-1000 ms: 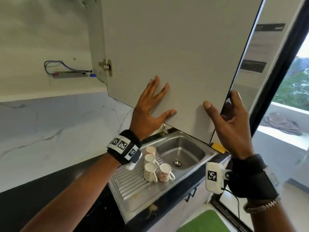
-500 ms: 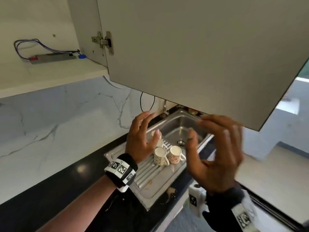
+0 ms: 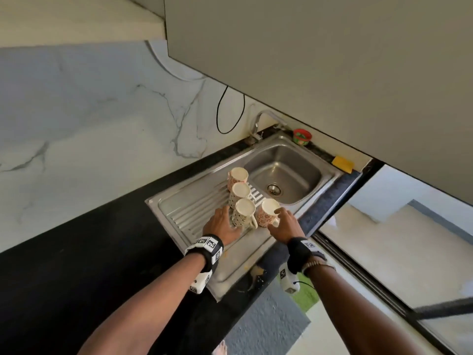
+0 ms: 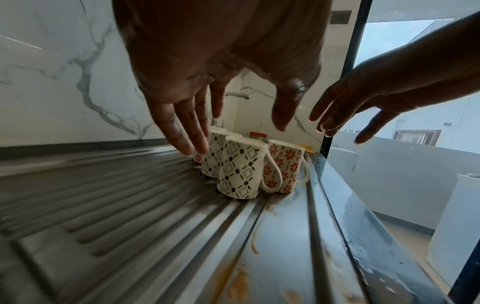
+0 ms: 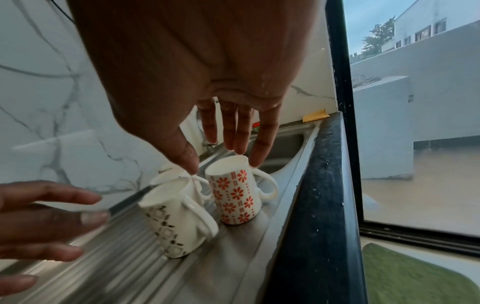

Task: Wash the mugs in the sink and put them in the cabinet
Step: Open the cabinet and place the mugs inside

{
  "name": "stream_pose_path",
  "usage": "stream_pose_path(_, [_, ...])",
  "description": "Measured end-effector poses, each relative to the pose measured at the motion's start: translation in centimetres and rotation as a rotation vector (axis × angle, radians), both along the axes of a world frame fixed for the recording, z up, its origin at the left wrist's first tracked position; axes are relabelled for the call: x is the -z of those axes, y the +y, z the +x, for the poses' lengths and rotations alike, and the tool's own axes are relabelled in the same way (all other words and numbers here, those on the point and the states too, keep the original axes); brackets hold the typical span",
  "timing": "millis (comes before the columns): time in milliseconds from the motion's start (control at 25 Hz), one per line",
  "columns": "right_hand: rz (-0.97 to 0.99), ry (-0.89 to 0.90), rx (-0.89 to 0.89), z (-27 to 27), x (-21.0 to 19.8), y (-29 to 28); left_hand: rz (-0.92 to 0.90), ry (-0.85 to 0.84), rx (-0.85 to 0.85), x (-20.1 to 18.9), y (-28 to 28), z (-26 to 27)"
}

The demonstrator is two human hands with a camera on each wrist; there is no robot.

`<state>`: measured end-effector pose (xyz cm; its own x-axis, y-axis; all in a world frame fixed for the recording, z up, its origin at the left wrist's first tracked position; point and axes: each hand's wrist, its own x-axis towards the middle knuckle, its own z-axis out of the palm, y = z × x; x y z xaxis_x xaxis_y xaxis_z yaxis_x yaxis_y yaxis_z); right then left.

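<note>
On the steel draining board [image 3: 189,213] beside the sink [image 3: 284,172], four mugs [image 3: 244,210] stand upright in a cluster. The left hand [image 3: 221,225], fingers straight and spread, reaches beside the black-patterned mug [image 4: 240,170]; the right hand [image 3: 284,226], also spread wide, hovers over the red-flowered mug [image 5: 233,189], holding nothing.

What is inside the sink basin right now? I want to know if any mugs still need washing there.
The sink basin shows only bare steel and its drain; no mug is in it. All four mugs stand on the ribbed drainboard. The cabinet door hides nothing of the basin.
</note>
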<state>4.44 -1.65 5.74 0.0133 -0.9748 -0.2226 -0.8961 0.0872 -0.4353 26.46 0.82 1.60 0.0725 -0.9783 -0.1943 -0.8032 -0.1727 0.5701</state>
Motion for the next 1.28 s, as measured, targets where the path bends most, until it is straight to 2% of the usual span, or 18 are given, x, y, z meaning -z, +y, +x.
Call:
stream_pose_path(160, [0.05,0.068,0.037,-0.4,3.6,-5.2,0.022,0.043,-0.09,2.5,-4.4,-2.6])
stream_pose_path(400, [0.05,-0.138,0.193,0.1,8.2,-9.2,-0.039,-0.017,-0.158,5.6,-7.7,-4.1])
stream_pose_path(520, [0.008,-0.174,0.249,-0.1,7.9,-8.7,-0.101,0.018,-0.18,5.7,-7.7,-4.7])
stream_pose_path(720, [-0.097,-0.188,0.259,0.4,3.4,-5.4,-0.144,0.015,-0.196,1.9,-4.3,-2.8])
stream_pose_path(840, [-0.145,-0.234,0.151,2.4,0.0,-2.0,-0.153,0.023,-0.221,-1.9,-0.6,0.8])
stream_pose_path(1040, [-0.284,-0.368,-0.055,10.4,-7.6,4.9,-0.311,0.045,-0.344,-11.7,8.3,10.2])
stream_pose_path(1160, [-0.46,-0.511,-0.177,15.7,-13.9,9.1,-0.45,-0.028,-0.388,-20.5,14.9,15.2])
stream_pose_path(1280, [-0.653,-0.675,-0.27,19.9,-21.8,12.5,-0.561,-0.089,-0.394,-31.2,21.4,19.6])
